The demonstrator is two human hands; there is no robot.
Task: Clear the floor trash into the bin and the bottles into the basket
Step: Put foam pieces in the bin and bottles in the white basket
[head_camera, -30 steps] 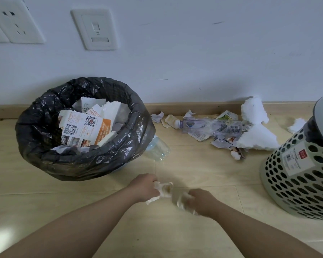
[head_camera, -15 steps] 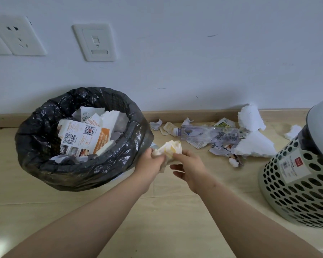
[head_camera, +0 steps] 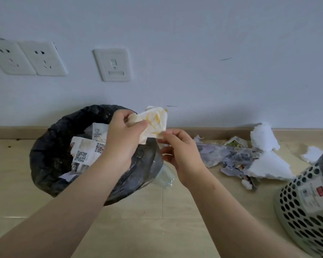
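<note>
Tissue [head_camera: 154,121], stained yellow, hung over the bin [head_camera: 50,155] at its 2 o'clock rim, the left hand [head_camera: 123,135] clenched round it and the right hand [head_camera: 180,152] pinching its lower corner. Both probably needed to let go only once it sat over the bin's middle, towards 9 o'clock, lest it drop beside the bottle [head_camera: 165,176] at 4 o'clock. Half a second before, it was lower, outside the rim.

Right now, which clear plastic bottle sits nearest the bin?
The bare clear plastic bottle right beside the black-bagged round bin, just under the right hand pinching the stained white tissue. The other, labelled bottle lies farther right among torn paper scraps.
</note>
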